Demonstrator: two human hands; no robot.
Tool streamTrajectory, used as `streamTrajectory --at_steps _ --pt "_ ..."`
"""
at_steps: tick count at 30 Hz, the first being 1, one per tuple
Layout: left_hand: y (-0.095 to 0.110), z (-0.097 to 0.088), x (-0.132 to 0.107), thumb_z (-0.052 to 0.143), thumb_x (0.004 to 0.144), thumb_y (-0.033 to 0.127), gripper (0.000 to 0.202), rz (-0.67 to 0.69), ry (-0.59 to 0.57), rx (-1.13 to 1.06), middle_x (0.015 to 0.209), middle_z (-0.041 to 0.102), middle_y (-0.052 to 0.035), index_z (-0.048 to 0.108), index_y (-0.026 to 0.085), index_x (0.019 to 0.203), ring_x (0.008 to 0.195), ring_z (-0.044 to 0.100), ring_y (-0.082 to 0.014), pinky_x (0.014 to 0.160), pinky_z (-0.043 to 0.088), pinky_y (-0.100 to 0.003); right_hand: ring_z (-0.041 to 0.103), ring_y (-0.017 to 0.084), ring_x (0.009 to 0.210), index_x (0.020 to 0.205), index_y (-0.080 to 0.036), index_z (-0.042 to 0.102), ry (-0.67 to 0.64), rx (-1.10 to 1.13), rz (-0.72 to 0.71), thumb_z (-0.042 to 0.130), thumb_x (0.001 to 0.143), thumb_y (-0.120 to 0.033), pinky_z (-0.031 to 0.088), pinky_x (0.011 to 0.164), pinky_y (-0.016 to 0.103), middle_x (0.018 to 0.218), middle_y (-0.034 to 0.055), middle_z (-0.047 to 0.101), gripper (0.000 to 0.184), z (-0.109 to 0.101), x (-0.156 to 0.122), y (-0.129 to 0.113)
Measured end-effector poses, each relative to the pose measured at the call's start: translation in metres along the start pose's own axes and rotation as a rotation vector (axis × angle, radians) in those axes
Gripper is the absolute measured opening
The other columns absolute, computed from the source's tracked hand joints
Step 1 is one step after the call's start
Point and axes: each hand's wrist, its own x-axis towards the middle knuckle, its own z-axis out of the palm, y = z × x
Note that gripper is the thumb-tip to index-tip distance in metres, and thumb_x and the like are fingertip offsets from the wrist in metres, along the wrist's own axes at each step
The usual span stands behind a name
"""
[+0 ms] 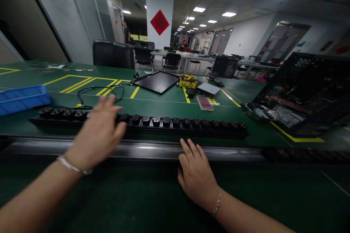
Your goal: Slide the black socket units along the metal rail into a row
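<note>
A long black strip with a row of socket-like units [165, 122] lies across the green table. Nearer to me and parallel to it runs a long, dark metal channel [147, 151] with a shiny inner face. My left hand [95, 133], slightly blurred, reaches over the channel with its fingers apart and covers part of the socket row. Whether it touches the row, I cannot tell. Across the channel's near edge lies my right hand [198, 174], fingers stretched over the channel and thumb on the near side. More dark socket-like units [298, 156] sit at the channel's right end.
On the left stands a blue plastic bin [24, 98], with a black cable [101, 87] looped beyond the strip. Farther back lie a dark flat panel [158, 81], a yellow box [188, 81] and a grey box [208, 89]. An open computer case [308, 91] stands right.
</note>
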Motion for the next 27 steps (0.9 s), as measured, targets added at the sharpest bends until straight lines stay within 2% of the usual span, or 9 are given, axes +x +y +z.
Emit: streamTrajectory --at_steps 3,5,8,11,14,18,22,24,27 --pt "0.074 0.036 -0.014 0.038 0.091 0.036 0.052 0.261 -0.045 -0.038 0.151 0.022 -0.0067 0.029 0.019 0.139 0.14 0.012 -0.0228 0.112 0.019 -0.045 0.024 0.029 0.133 0.101 -0.014 0.059 0.036 0.003 -0.01 0.055 0.079 -0.023 0.022 0.109 0.045 0.143 0.0114 0.033 0.024 0.002 -0.001 0.001" --pt "0.1 0.056 -0.023 0.042 0.089 0.042 0.057 0.337 -0.068 -0.04 0.151 0.022 -0.0057 0.029 0.021 0.141 0.14 0.014 -0.0239 0.112 0.019 -0.045 0.024 0.028 0.133 0.109 -0.013 0.058 0.057 0.007 -0.025 0.054 0.08 -0.024 0.023 0.109 0.044 0.142 0.0119 0.034 0.032 0.002 -0.002 0.002" --pt "0.106 0.072 -0.031 0.042 0.087 0.049 0.059 0.341 -0.109 -0.035 0.15 0.026 -0.0079 0.033 0.023 0.139 0.138 0.02 -0.0282 0.11 0.019 -0.052 0.022 0.027 0.134 0.124 -0.014 0.052 0.034 0.021 -0.052 0.05 0.083 -0.025 0.024 0.11 0.043 0.143 0.0109 0.034 0.042 -0.001 -0.003 0.005" --pt "0.099 0.073 -0.03 0.039 0.088 0.051 0.057 0.342 -0.17 -0.034 0.146 0.033 -0.0087 0.033 0.026 0.139 0.134 0.028 -0.0302 0.107 0.021 -0.058 0.02 0.024 0.135 0.134 -0.016 0.042 -0.037 0.029 -0.083 0.047 0.085 -0.028 0.026 0.109 0.042 0.144 0.007 0.032 0.05 -0.013 -0.001 0.013" --pt "0.098 0.07 -0.028 0.04 0.088 0.05 0.056 0.337 -0.19 -0.035 0.146 0.034 -0.008 0.033 0.028 0.139 0.133 0.03 -0.0313 0.104 0.025 -0.06 0.019 0.028 0.135 0.133 -0.019 0.044 -0.089 -0.065 0.007 0.049 0.085 -0.039 0.026 0.107 0.05 0.144 0.0061 0.032 0.052 -0.034 0.005 0.031" --pt "0.101 0.068 -0.027 0.04 0.088 0.049 0.057 0.324 -0.237 -0.032 0.147 0.033 -0.0074 0.029 0.028 0.14 0.133 0.03 -0.0317 0.101 0.031 -0.059 0.042 0.032 0.12 0.125 -0.018 0.052 -0.203 -0.243 0.274 0.04 0.089 -0.046 0.032 0.098 0.053 0.129 0.0122 0.05 0.048 -0.067 0.009 0.086" --pt "0.102 0.068 -0.027 0.039 0.089 0.049 0.056 0.311 -0.237 -0.03 0.146 0.035 -0.0071 0.03 0.027 0.14 0.132 0.032 -0.0312 0.101 0.031 -0.058 0.057 0.034 0.094 0.106 -0.008 0.061 -0.366 -0.372 0.72 0.032 0.09 -0.049 0.042 0.074 0.044 0.103 0.024 0.059 0.053 -0.09 -0.006 0.171" --pt "0.102 0.069 -0.028 0.037 0.089 0.049 0.056 0.307 -0.224 -0.035 0.145 0.036 -0.0067 0.03 0.027 0.14 0.132 0.033 -0.0307 0.102 0.031 -0.058 0.06 0.034 0.089 0.102 -0.006 0.064 -0.415 -0.373 0.886 0.039 0.087 -0.047 0.041 0.067 0.041 0.1 0.0263 0.059 0.05 -0.092 -0.019 0.213" --pt "0.101 0.071 -0.028 0.035 0.089 0.051 0.056 0.305 -0.205 -0.047 0.144 0.038 -0.0057 0.029 0.028 0.14 0.131 0.034 -0.0297 0.102 0.03 -0.057 0.062 0.025 0.069 0.074 -0.008 0.069 -0.458 -0.332 0.935 0.059 0.076 -0.036 0.039 0.059 0.034 0.083 0.0232 0.063 0.03 -0.085 -0.035 0.255"
